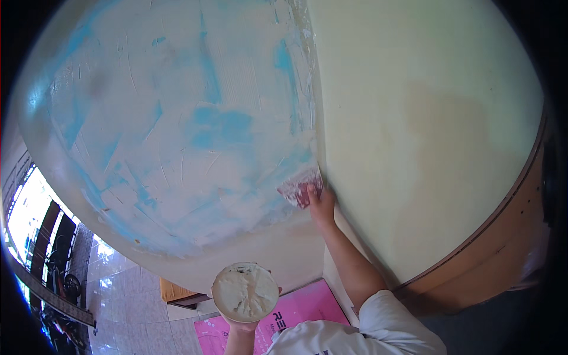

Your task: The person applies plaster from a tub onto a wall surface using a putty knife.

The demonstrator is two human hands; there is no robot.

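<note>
In the head view, the right hand (pixel 321 205) is raised to the wall and closed around a reddish spreader (pixel 302 189), with the thumb lying upon its face. This spreader is smeared with white paste, and it is placed at the lower right of the coated wall (pixel 231 127), just beside the corner where the pale side wall (pixel 378 118) begins. Whether its edge really touches the surface, I cannot tell with certainty. The coated wall carries whitish strokes, and between them some light blue patches are showing.

The left hand (pixel 241 325) is lower, gripping a round tub (pixel 244 292) from beneath and around its side. The tub is filled with creamy white paste (its surface is uneven, with furrows in it), and its opening faces the camera.

Below the tub, a bright pink sheet (pixel 322 302) with dark print is lying, and near it stands a yellowish wooden piece (pixel 174 291). Further left there is a tiled floor (pixel 130 290), and at the far left a dark wheel (pixel 71 286) is seen.
</note>
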